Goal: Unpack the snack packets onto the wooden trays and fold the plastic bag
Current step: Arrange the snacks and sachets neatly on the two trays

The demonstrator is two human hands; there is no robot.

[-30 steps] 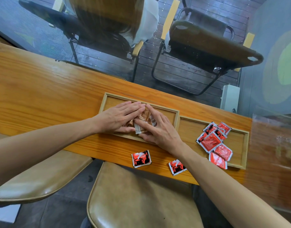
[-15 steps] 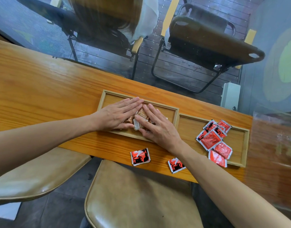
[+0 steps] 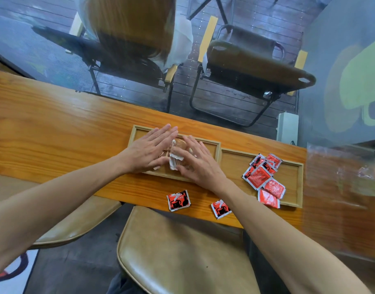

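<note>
As counted — two trays [image 3: 260, 154], nine packets [image 3: 259, 176]

Two packets [image 3: 178, 200] lie on the table [image 3: 55, 132] before two side-by-side trays [image 3: 219, 150].

Long, orange-brown varnished wooden table [image 3: 55, 132] with visible grain, running left to right. On it, side by side and touching end to end: two shallow rectangular light-wood trays, the left one [image 3: 214, 145] and the right one [image 3: 300, 185]. On the bare tabletop near the front edge, apart from each other: two small square red-and-black sachets with white edges, one [image 3: 178, 200] ahead of the left tray, the other [image 3: 220, 209] partly hanging over the edge. At the far right end, a crumpled clear plastic bag [image 3: 341, 172], blurred.
</note>
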